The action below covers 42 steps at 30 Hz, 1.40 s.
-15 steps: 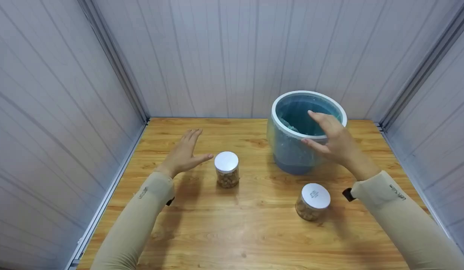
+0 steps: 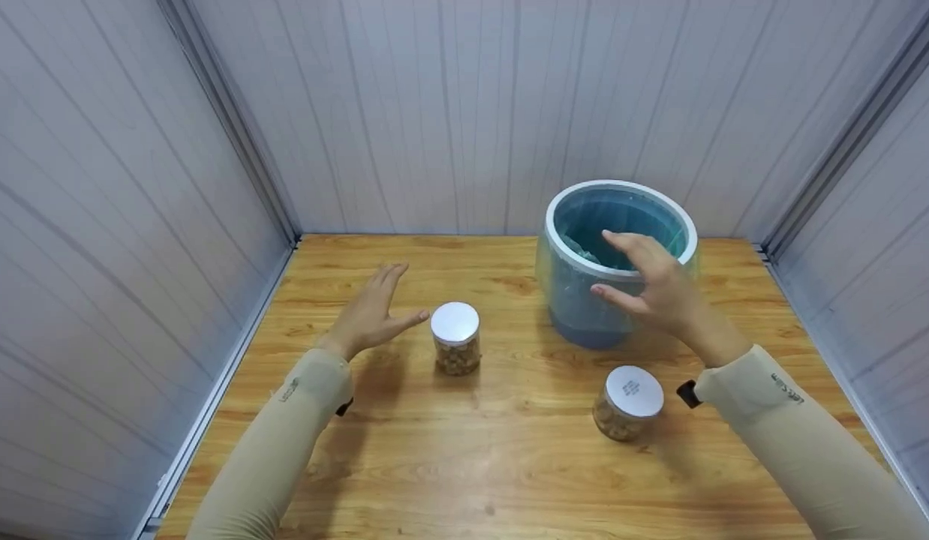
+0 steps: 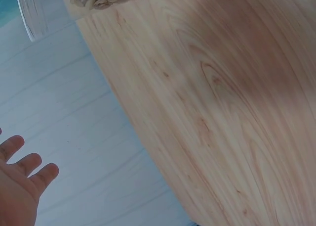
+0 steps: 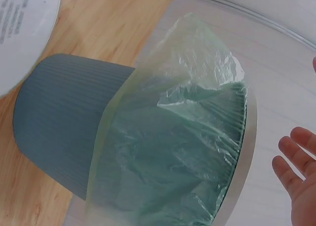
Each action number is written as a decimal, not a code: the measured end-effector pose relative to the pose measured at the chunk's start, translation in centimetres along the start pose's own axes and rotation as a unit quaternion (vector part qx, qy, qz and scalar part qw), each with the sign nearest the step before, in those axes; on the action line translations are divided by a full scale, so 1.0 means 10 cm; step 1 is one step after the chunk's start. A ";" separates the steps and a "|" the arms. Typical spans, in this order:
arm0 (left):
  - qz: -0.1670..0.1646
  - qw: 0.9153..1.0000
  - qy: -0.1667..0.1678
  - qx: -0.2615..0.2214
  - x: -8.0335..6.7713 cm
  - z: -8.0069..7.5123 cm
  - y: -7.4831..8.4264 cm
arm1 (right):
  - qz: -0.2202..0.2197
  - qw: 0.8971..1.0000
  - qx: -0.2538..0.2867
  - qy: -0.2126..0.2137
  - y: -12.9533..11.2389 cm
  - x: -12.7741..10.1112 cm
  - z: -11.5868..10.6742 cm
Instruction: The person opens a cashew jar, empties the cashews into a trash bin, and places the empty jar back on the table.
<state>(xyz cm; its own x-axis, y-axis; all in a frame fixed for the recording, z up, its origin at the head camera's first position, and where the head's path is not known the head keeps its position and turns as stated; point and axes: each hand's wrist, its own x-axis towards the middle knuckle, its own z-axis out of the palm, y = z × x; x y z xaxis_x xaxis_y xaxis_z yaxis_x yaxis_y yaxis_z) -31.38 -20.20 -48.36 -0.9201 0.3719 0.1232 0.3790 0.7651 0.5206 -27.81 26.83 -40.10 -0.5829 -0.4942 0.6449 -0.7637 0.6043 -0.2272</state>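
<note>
Two clear jars with white lids and brown, nut-like pieces inside stand upright on the table. My left hand (image 2: 368, 315) hovers left of the first jar (image 2: 455, 339), its fingers extended and nothing in them. In the head view my right hand (image 2: 656, 289) is in front of the trash can (image 2: 590, 307), also holding nothing, with thumb and fingers spread apart. The second jar (image 2: 629, 403), with print on its lid, stands below that hand, nearer the front. In the right wrist view a translucent green bag (image 4: 163, 152) hangs over the ribbed blue can's rim.
The wooden table (image 2: 464, 465) is boxed in by pale panels at the back (image 2: 434, 112), left (image 2: 97, 225) and right (image 2: 877, 240). Metal strips run along the corners. The trash can stands near the back panel, right of centre.
My right hand has shifted slightly left and down in front of the can. The left hand is almost where it was, and both jars stay put.
</note>
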 end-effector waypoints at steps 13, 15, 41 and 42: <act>-0.015 1.000 -0.008 -0.013 -0.05 0.07 0.02 | -0.039 0.999 0.013 0.018 -0.08 0.01 0.11; -0.013 1.000 -0.005 -0.016 -0.06 0.08 0.02 | -0.051 0.998 0.023 0.024 -0.08 0.01 0.13; -0.025 0.997 -0.001 -0.072 -0.13 0.19 -0.01 | -0.030 0.996 0.085 0.018 -0.31 -0.06 0.40; -0.027 0.997 -0.003 -0.077 -0.14 0.19 -0.01 | -0.028 0.996 0.088 0.019 -0.32 -0.06 0.42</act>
<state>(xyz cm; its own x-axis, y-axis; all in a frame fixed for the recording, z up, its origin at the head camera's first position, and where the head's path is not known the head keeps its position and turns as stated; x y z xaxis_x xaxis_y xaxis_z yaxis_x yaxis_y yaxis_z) -29.95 -19.79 -50.24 -0.9378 0.3360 0.0869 0.3091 0.6946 0.6497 -26.19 22.62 -42.85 -0.5296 -0.4973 0.6872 -0.8333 0.4566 -0.3117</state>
